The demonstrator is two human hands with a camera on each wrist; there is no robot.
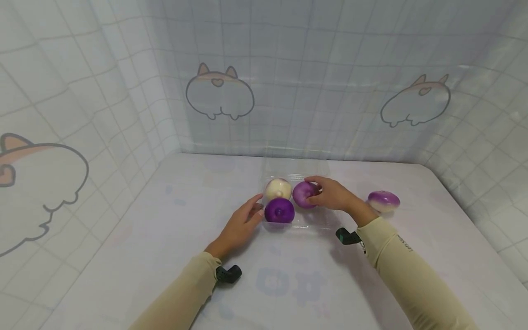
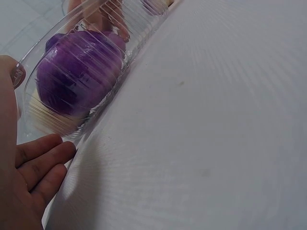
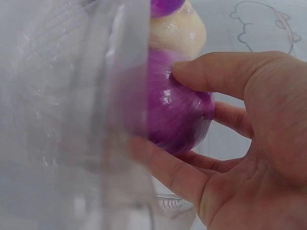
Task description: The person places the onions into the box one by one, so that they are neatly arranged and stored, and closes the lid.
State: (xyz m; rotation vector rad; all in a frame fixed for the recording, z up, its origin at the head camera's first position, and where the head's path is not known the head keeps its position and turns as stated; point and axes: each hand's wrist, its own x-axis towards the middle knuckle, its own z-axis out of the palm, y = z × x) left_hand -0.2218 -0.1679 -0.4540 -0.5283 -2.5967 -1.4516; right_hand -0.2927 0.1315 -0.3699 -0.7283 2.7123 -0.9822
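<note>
While a purple onion [image 1: 302, 195] sits at the right part of a clear plastic box [image 1: 315, 226], the right hand [image 1: 332, 196] grasps it, thumb on one side, fingers curled round the other, the grip spread to the onion's width; whether the onion bears on the box floor cannot be told. Just to its left, inside: one dark purple onion [image 1: 279, 211], near side; one whitish onion [image 1: 277, 188], far side. Left hand [image 1: 238, 225]: at the box's left end, clasping no onion, thumb at the rim, fingers extended and spread beside the outer wall. Well to the right, outside the box: one purple-and-white onion [image 1: 383, 201], on a pale table covering [image 1: 165, 238]. Beyond: wall sheeting [image 1: 321, 59], grid-patterned, with animal drawings. Beige sleeves [image 1: 412, 275], both arms.
</note>
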